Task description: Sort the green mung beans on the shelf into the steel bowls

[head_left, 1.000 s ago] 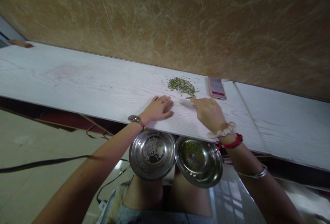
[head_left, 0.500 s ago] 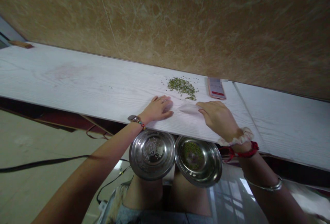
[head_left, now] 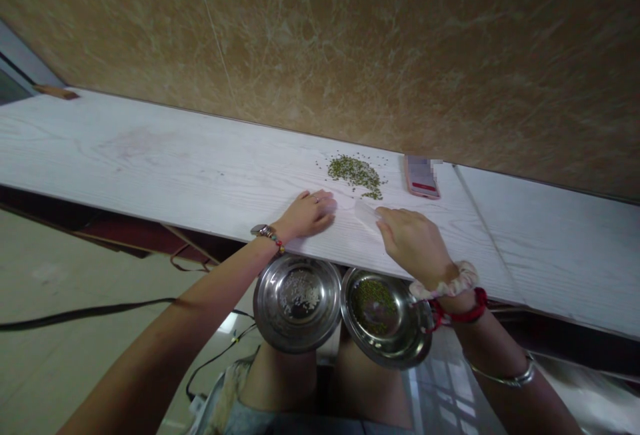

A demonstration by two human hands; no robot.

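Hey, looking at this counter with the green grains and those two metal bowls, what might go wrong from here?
The left bowl and right bowl seem propped on the thighs, so a leg shift might tip them.
Stray green grains could drop among the white grains in the left bowl.
The right hand holds a pale, flat piece; a quick stroke might scatter the loose pile.

"What's the surface?"
"A white, wood-grained counter [head_left: 225, 161], small green beans [head_left: 354, 173] scattered on it."
"And around the beans?"
"Phone [head_left: 421, 178] at three o'clock, left hand [head_left: 306, 213] resting at eight, pinkish smudge [head_left: 137, 141] at nine."
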